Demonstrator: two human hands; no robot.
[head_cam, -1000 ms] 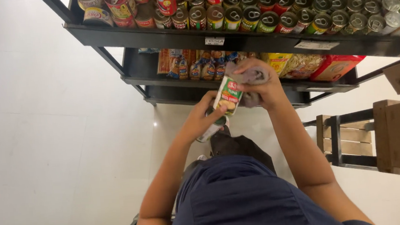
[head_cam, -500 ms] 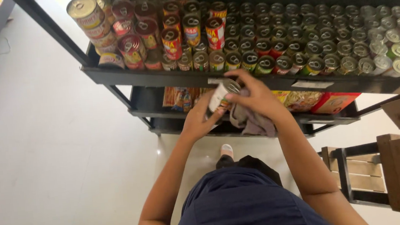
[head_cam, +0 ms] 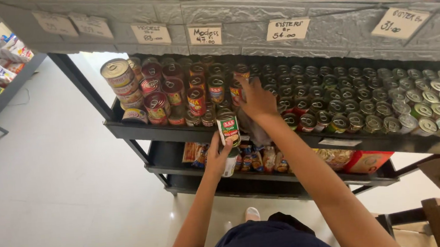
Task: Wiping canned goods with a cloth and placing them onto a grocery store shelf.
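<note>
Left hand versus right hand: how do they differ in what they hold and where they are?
The left hand grips a green-labelled can in front of the shelf edge; the right hand reaches among the shelved cans, a grey cloth hanging beneath it. The left hand sits lower. Both are bare.

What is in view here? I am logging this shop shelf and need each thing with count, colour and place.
Held can: one, green and red label, in front of the shelf edge.
Shelved cans: many, red-labelled at left, silver-green at right, middle shelf.
Price cards: several, pale, along the upper shelf edge.
Packets: several, orange-red, lower shelf.
Rack: one, black.
Left hand: gripping the held can.
Right hand: reaching among the shelved cans; a grey cloth may hang beneath it.
</note>
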